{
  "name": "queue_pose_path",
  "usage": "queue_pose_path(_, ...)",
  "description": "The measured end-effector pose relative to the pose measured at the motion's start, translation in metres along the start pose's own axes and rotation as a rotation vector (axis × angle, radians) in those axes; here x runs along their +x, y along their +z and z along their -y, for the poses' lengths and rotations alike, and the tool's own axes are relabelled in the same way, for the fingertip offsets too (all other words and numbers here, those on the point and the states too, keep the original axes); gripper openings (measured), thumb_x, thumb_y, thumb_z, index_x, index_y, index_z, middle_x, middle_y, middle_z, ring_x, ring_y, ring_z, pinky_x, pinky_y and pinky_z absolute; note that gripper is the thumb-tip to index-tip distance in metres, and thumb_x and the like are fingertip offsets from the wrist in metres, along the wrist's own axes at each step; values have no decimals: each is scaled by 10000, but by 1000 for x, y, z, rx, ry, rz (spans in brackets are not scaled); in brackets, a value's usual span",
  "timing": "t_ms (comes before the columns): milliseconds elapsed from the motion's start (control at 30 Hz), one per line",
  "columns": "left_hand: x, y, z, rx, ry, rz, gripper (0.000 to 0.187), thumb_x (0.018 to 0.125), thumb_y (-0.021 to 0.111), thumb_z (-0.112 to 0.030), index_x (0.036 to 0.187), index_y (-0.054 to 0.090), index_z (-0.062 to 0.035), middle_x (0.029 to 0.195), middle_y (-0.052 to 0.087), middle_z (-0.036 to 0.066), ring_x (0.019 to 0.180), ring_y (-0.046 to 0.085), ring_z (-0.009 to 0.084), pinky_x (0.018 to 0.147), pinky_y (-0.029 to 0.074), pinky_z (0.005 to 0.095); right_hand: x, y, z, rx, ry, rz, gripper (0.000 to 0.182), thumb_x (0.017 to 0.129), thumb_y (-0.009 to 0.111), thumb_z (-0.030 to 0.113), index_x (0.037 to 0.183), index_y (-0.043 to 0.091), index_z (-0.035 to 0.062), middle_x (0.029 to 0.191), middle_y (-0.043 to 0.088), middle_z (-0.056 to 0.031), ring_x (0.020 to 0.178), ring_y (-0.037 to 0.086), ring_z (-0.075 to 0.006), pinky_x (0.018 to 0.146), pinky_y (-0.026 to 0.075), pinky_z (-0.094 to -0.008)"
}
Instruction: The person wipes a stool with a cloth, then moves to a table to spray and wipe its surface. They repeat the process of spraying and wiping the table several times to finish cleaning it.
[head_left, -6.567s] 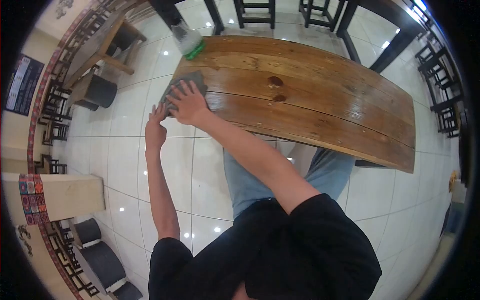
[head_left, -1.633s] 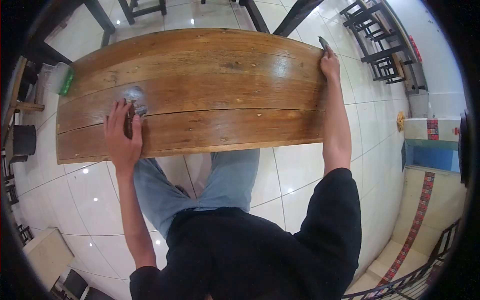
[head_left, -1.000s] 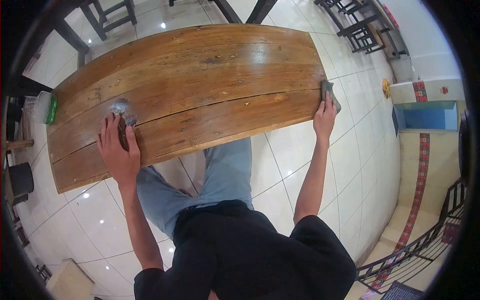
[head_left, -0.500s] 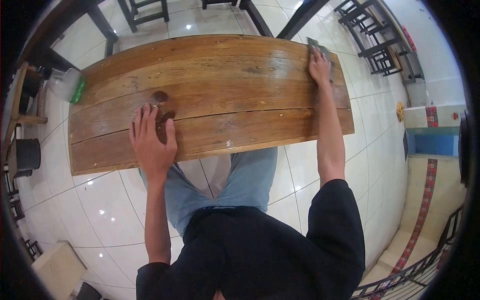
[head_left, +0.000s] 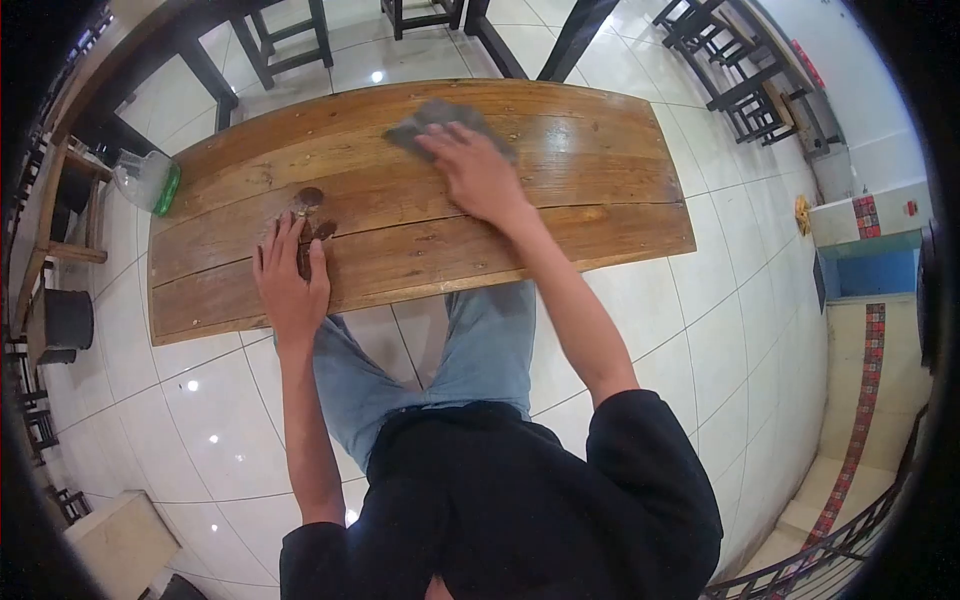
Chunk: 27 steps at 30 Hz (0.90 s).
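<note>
A wooden table [head_left: 420,225] of long planks spans the view before me, with dark round knots near its left part. My right hand [head_left: 480,178] presses a grey cloth [head_left: 415,128] against the tabletop near the far middle; both are slightly blurred. The cloth sticks out beyond the fingertips. On the near left part, beside the dark knots, my left hand [head_left: 290,280] rests on the wood with fingers spread and nothing in it.
A clear bottle with green liquid [head_left: 150,183] stands past the table's left end. Dark stools [head_left: 290,45] are at the far side, more furniture [head_left: 745,90] at the far right. A metal railing [head_left: 800,565] runs at lower right.
My right hand has swept the cloth leftward from the table's far right end to its far middle. My left hand stays in almost the same spot on the wood.
</note>
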<state>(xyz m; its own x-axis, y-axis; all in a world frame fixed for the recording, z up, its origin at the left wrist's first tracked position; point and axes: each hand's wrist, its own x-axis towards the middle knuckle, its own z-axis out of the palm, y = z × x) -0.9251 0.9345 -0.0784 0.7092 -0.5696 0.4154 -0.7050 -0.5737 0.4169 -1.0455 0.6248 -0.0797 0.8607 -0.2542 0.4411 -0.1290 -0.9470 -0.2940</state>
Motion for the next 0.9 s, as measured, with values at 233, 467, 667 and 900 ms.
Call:
queue_pose_path(233, -1, 0, 5, -3, 9, 10, 420, 1040, 611, -291, 1399, 662, -80, 1543, 598, 121, 1502, 466, 338, 1275, 252, 557, -132, -126, -166, -264, 479, -242, 386, 1037, 537, 128, 1405, 652, 108, 1425, 659, -156, 1351, 563, -418, 1168, 446, -494)
queue_pose_path(467, 1, 4, -4, 28, -23, -26, 401, 1038, 610, -297, 1362, 678, -71, 1512, 618, 137, 1485, 480, 353, 1267, 270, 557, -209, -150, -201, -395, 832, -207, 458, 1103, 483, 217, 1552, 562, 172, 1623, 516, -113, 1500, 442, -407, 1248, 361, -464)
queue_pose_path(667, 2, 1, -1, -21, -25, -24, 399, 1039, 614, -303, 1350, 681, -62, 1501, 623, 148, 1478, 486, 363, 1260, 281, 560, -175, -87, -77, -429, 774, -278, 430, 1088, 521, 195, 1509, 608, 181, 1566, 571, -152, 1439, 488, -444, 1214, 382, -501)
queue_pose_path(900, 1, -1, 1, -26, -6, -15, 380, 1062, 592, -304, 1335, 691, -58, 1499, 626, 151, 1472, 497, 361, 1254, 298, 542, -87, -29, 102, -35, 244, -28, 457, 993, 594, 145, 1447, 643, 140, 1563, 573, -113, 1462, 480, -383, 1208, 377, -544)
